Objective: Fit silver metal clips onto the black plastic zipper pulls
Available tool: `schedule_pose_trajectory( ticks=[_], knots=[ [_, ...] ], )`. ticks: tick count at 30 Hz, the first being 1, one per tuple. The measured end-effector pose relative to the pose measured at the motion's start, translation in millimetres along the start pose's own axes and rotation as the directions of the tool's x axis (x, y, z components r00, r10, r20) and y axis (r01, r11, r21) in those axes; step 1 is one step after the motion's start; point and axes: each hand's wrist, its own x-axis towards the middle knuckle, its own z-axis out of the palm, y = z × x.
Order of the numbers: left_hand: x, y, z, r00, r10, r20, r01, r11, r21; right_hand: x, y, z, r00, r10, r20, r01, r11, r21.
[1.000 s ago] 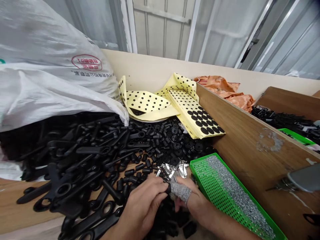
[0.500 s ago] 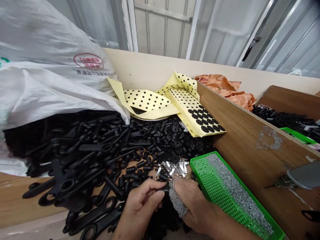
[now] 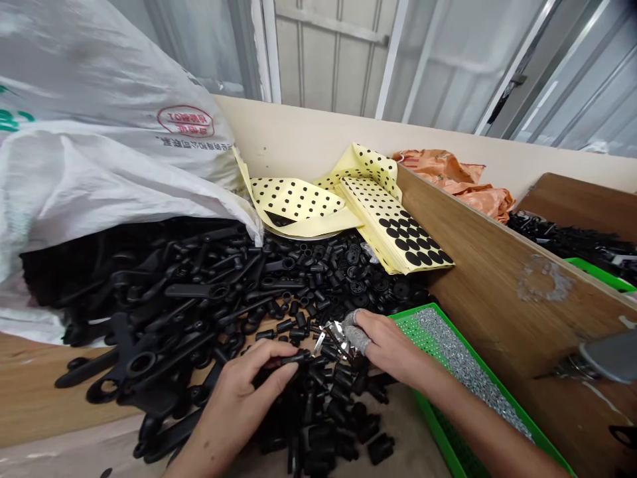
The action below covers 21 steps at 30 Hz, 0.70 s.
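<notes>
My left hand (image 3: 243, 392) pinches a small black plastic tube (image 3: 293, 358) between thumb and fingers, low in the middle of the view. My right hand (image 3: 385, 345), with a grey mesh cot on its index finger (image 3: 355, 335), reaches into a small heap of shiny metal clips (image 3: 333, 332) and its fingertips close among them. Both hands hover over a big pile of black plastic handles and caps (image 3: 199, 305) spread on the wooden bench.
A green perforated tray (image 3: 448, 425) of tiny metal pins lies right of my right hand. Yellow sheets of black round pads (image 3: 393, 226) lie behind. A white woven sack (image 3: 99, 153) spills parts at left. A wooden divider (image 3: 497, 279) bounds the right.
My hands have come apart. The right hand moved up and away to the metal clips; the left stays low holding the black tube.
</notes>
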Motion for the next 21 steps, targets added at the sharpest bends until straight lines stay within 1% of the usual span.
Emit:
schedule_pose_trajectory(
  ticks=[1, 2, 5, 8, 10, 12, 14, 16, 17, 19, 21],
  knots=[
    [-0.4, -4.6, -4.0, 1.000, -0.011, 0.008, 0.011, 0.999, 0.034, 4.1, 1.8, 0.0, 1.000, 0.008, 0.027, -0.006, 0.995, -0.097],
    [-1.4, -9.1, -7.5, 1.000, -0.005, 0.008, 0.004, 0.998, 0.068, 7.5, 2.3, 1.6, 0.998, 0.012, 0.060, -0.003, 0.987, -0.158],
    [-6.9, -21.7, -15.0, 0.997, 0.081, -0.014, -0.078, 0.982, 0.170, 14.4, -2.9, 12.1, 0.991, 0.022, 0.128, 0.006, 0.978, -0.208],
    [-12.2, -31.0, -19.1, 0.983, 0.181, -0.006, -0.175, 0.959, 0.223, 19.0, -11.4, 21.2, 0.984, 0.052, 0.173, -0.005, 0.965, -0.261],
    [-12.9, -33.2, -20.8, 0.975, 0.221, 0.011, -0.217, 0.946, 0.240, 21.4, -14.7, 23.2, 0.979, 0.067, 0.191, -0.009, 0.958, -0.288],
    [-9.0, -30.6, -21.8, 0.973, 0.231, 0.026, -0.229, 0.938, 0.261, 23.2, -15.3, 22.6, 0.977, 0.077, 0.200, -0.011, 0.951, -0.310],
    [1.0, -23.3, -21.0, 0.974, 0.218, 0.054, -0.225, 0.930, 0.291, 24.0, -14.3, 21.2, 0.977, 0.080, 0.197, -0.012, 0.945, -0.327],
    [17.1, -13.0, -17.1, 0.975, 0.193, 0.110, -0.220, 0.913, 0.343, 24.0, -13.3, 20.6, 0.979, 0.079, 0.187, -0.011, 0.941, -0.339],
    [26.8, -7.7, -13.8, 0.973, 0.176, 0.152, -0.222, 0.896, 0.385, 23.7, -13.1, 20.8, 0.980, 0.077, 0.181, -0.011, 0.939, -0.343],
    [46.6, 1.3, -4.7, 0.970, 0.090, 0.224, -0.196, 0.833, 0.518, 23.1, -13.6, 22.1, 0.983, 0.069, 0.167, -0.007, 0.938, -0.346],
    [63.5, 6.7, 6.3, 0.974, 0.054, 0.220, -0.173, 0.804, 0.568, 22.4, -13.8, 23.5, 0.987, 0.057, 0.152, -0.002, 0.940, -0.340]
  ],
)
